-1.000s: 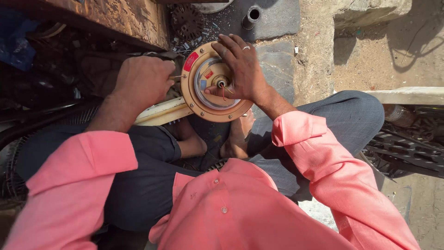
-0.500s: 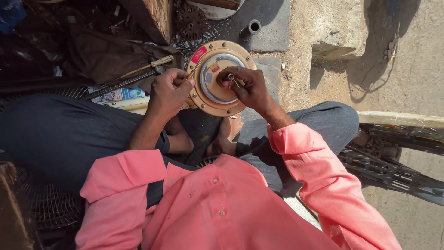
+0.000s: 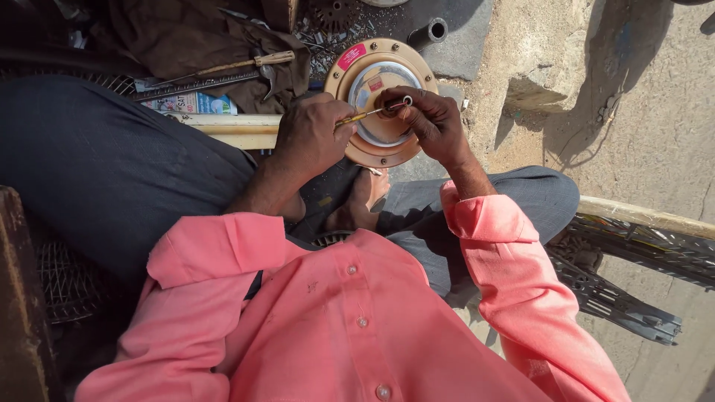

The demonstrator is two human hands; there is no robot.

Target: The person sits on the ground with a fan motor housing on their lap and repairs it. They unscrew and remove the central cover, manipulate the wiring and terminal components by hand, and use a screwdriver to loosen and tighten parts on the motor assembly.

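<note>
left hand [image 3: 319,138] now holding thin tool [image 3: 363,115], tip at motor hub [image 3: 387,104]

Left hand [image 3: 316,138] fisted in a closed grip, right hand [image 3: 432,123] pinching at fingertips — both forearms reaching forward, sleeves rolled.

You're wearing a salmon-pink button-up shirt [image 3: 357,327] with small pale buttons, sleeves rolled, over dark slate-grey trousers [image 3: 112,164]. The round metal fan motor housing [image 3: 370,112] is tan-copper around the rim with a shiny silver centre plate, plus a bright pink-red sticker near its top edge and a smaller red label further in. The thin tool [image 3: 361,116] in your left hand [image 3: 316,138] has a yellowish-brass shaft. Your right hand [image 3: 428,123] sits over the silver part. The cream-coloured fan blade [image 3: 231,128] runs pale beside the housing. There's a wooden-handled hammer [image 3: 246,63], light tan, on a dark brown crumpled cloth [image 3: 186,33]. The ground [image 3: 633,112] is sandy beige, with a grey stone slab [image 3: 465,37].
</note>
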